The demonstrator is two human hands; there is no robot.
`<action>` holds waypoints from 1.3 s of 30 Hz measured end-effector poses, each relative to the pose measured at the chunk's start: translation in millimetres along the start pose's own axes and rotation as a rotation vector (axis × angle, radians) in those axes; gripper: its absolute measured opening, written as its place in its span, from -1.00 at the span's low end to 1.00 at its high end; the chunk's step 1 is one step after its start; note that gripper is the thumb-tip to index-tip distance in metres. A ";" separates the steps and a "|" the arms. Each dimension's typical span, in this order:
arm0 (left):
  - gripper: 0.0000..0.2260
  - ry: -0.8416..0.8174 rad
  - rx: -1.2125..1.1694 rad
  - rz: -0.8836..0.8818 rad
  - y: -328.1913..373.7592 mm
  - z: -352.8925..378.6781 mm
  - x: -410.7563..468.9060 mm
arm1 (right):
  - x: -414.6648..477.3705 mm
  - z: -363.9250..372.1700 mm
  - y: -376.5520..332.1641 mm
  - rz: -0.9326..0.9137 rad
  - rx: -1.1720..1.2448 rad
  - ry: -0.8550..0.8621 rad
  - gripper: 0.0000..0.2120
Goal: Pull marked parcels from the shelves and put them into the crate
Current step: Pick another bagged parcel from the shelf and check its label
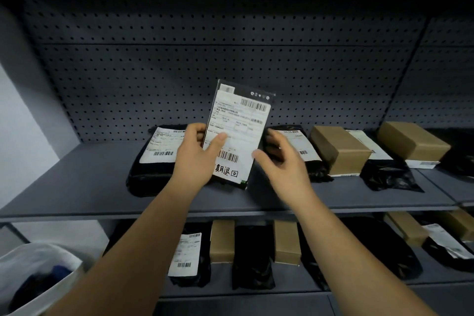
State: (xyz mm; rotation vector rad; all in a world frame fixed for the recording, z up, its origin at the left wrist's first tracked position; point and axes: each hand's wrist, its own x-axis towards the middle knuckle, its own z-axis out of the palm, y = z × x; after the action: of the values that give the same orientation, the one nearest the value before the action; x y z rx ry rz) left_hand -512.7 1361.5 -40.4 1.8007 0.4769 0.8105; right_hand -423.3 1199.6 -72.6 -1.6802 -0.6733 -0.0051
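Two hands: both reach in from the bottom edge on bare forearms, over the front of the upper shelf (77, 187).
Left hand (197, 159): grips the marked parcel (238, 120) by its left edge, thumb laid across the white label.
Right hand (282, 164): released, fingers spread and blurred, just beside the parcel's right edge; we cannot tell whether it touches.
Marked parcel: a flat black pouch held upright and slightly tilted above the upper shelf, its label facing us, with dark handwritten characters at the bottom.
Hidden: the left hand covers the start of the handwriting, and the parcel and right hand cover much of the black bag (311, 161) behind them.
Hard to make out: the printed text on every label is too small for us to read; only the barcodes are plain.
Cut off: a pale crate (59, 287) sits low at the left, sliced by the frame edge and blurred, and we cannot identify the dark contents.
Upper shelf: grey, carrying a labelled black pouch (151, 172) left of the hands, then to the right a cardboard box (338, 151), another labelled black bag and a second box.
Lower shelf (289, 279): more black bags, some labelled, with cardboard boxes standing between them.
Back panel: a dark grey pegboard (205, 46), fading into shadow at the top.
Room: dim, with a pale wall (25, 123) at the left.
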 end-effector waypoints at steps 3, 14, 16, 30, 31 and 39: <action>-0.72 0.042 -0.047 -0.033 0.6 5.7 -7.0 | -2.7 5.2 -4.9 0.003 0.097 -0.087 -0.46; -0.08 -0.447 -0.004 0.006 -2.7 -28.3 -34.9 | -6.0 -8.3 -14.2 -0.014 0.153 0.065 -0.73; -0.05 -0.467 -0.002 0.027 2.6 -33.0 -37.9 | -11.9 -9.8 -14.7 -0.033 0.147 -0.023 -0.65; -0.18 -0.371 0.149 0.293 -1.6 -39.7 -39.4 | -57.9 -15.0 -36.2 -0.081 -0.154 -0.080 -0.13; -0.18 -0.374 0.143 0.297 -3.5 -42.3 -41.0 | -63.0 -12.1 -39.7 -0.086 -0.160 -0.068 -0.13; -0.17 -0.390 0.140 0.301 -9.9 -71.4 -47.1 | -82.0 14.0 -49.3 -0.082 -0.164 -0.035 -0.16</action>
State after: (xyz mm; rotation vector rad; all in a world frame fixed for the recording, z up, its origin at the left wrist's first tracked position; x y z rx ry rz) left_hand -596.2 1381.2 -48.4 2.1316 0.0064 0.6130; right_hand -517.4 1180.7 -61.4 -1.8120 -0.7852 -0.0919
